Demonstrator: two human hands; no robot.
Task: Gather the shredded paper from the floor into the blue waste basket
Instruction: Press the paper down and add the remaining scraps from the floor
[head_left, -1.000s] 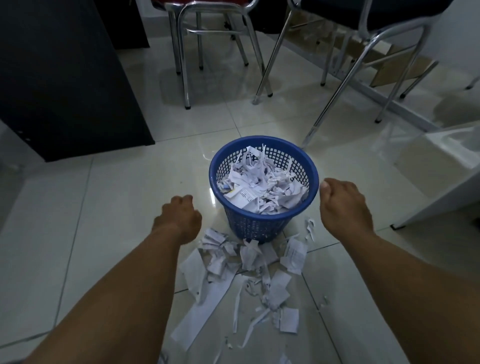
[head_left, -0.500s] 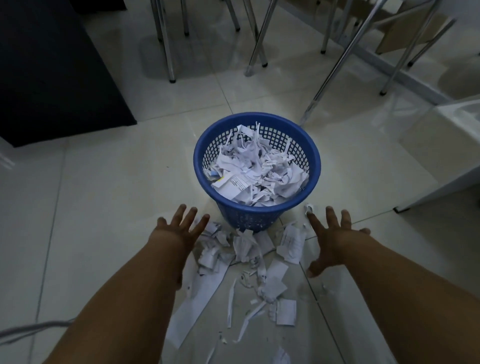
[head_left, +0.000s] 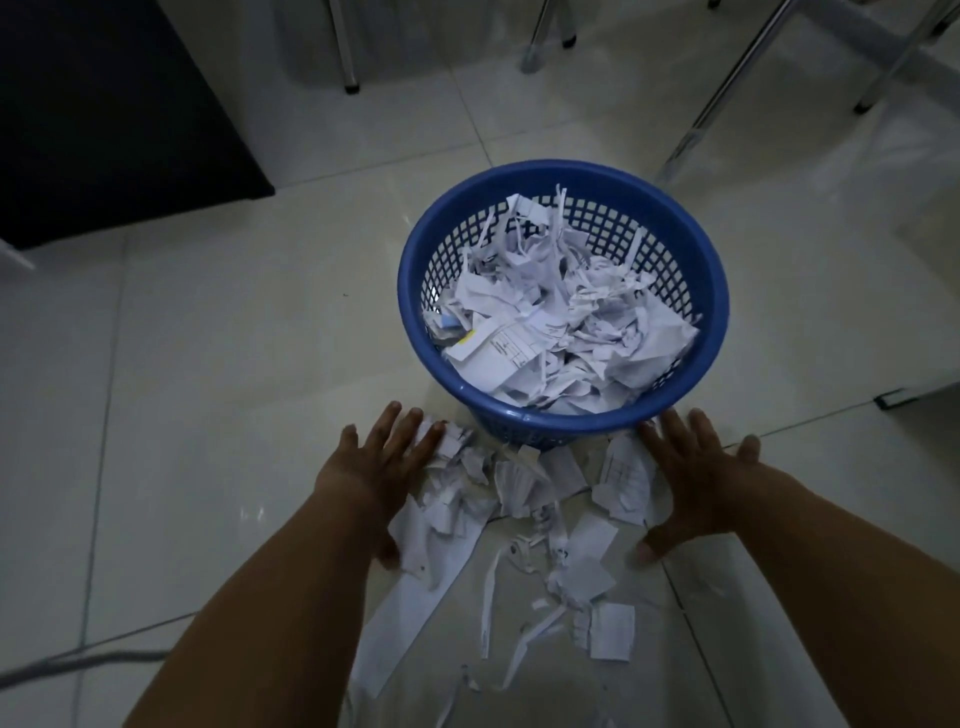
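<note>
Nearest the camera, two bare forearms reach forward over a pale tiled floor (head_left: 218, 364), and loose white scraps and long strips of shredded paper (head_left: 519, 519) lie scattered between them, thickest just in front of the basket and thinning toward the viewer. The left hand (head_left: 379, 467) lies palm down with its grip spread wide, fingers fanned, their tips touching the left edge of the paper heap. The right hand (head_left: 691, 478) is likewise flat and spread, thumb pointing back toward the viewer, resting against the right edge of the heap and just beside the basket's base; neither hand pinches anything. Just beyond the hands stands the blue waste basket (head_left: 711, 291), upright, its latticed wall showing, already heaped with crumpled and torn white paper. Farther off, a dark cabinet (head_left: 104, 104) fills the upper left, and several metal chair legs (head_left: 701, 119) stand on the tiles behind the basket.
</note>
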